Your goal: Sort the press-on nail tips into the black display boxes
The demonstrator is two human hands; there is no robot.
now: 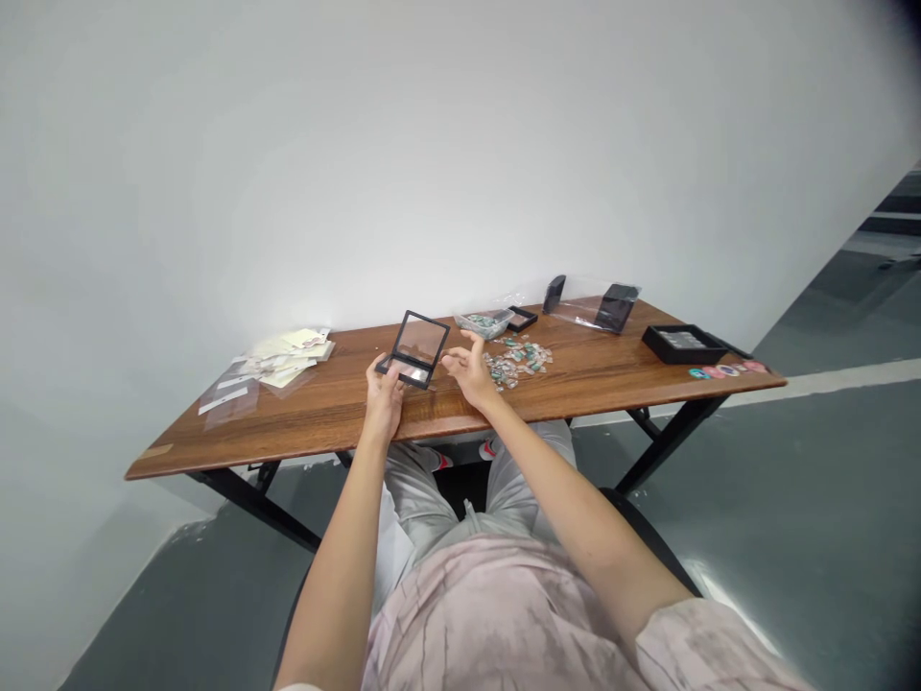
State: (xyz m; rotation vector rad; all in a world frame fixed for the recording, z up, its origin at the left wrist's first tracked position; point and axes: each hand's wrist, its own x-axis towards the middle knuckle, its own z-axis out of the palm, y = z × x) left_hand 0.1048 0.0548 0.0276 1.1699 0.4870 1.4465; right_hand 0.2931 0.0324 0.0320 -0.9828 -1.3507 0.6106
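A black display case [417, 347], already opened, is grasped by the left hand [384, 393]; the fingers of the right hand [471, 371] are released, small stones [519, 359] heaped just right.

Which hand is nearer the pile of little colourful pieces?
Right. The right hand hovers open just left of the pile; the left hand is farther left, holding the open black case.

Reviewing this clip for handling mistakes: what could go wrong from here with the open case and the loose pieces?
The open black case is held by the left hand alone, near the front edge of the table; it might slip or snap shut. The right hand hangs open beside the pile of small pieces; a careless sweep could scatter them.
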